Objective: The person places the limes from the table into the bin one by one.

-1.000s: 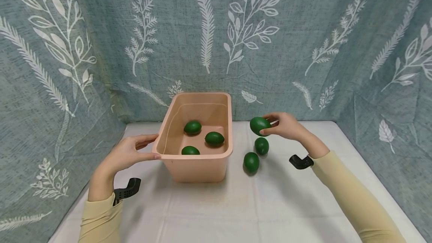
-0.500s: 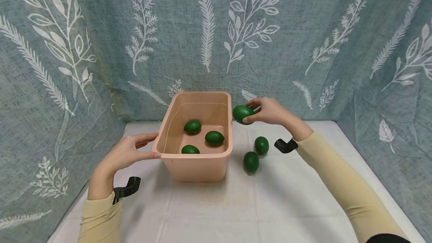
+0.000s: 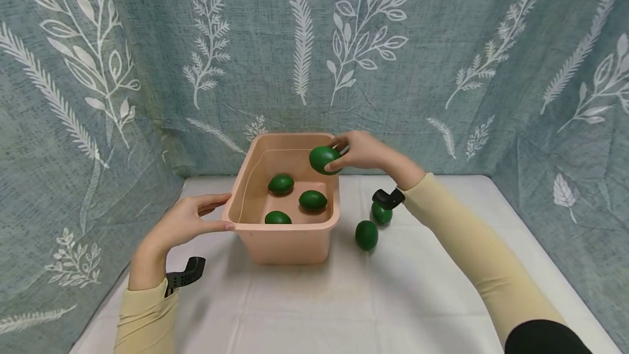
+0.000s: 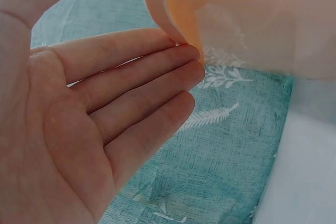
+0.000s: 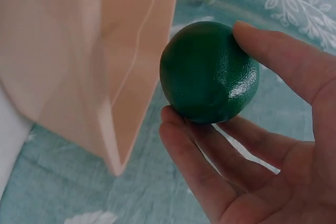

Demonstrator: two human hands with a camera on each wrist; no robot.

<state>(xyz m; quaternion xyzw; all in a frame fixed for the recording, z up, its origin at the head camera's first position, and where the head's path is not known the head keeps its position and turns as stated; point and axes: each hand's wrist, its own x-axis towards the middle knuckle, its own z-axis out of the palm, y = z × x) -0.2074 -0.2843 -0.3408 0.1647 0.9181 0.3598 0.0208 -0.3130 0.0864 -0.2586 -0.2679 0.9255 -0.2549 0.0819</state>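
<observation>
My right hand pinches a glossy dark green lime between thumb and fingers, over the right rim of a peach-coloured plastic bin. In the right wrist view the held lime overlaps the bin's edge, fingers beneath it and thumb at its upper side. Inside the bin lie three more limes, one at the back, one at the right and one half hidden by the front wall. My left hand touches the bin's left rim with fingers extended; the left wrist view shows straight fingertips there.
To the right of the bin, two limes rest on the white tablecloth: a nearer lime and a farther lime, partly behind the right wrist's black camera mount. A blue-green leaf-patterned curtain surrounds the table's back and sides.
My right hand has carried its lime leftward and slightly up, from beside the bin to over its right rim. My left hand and the bin have stayed in place.
</observation>
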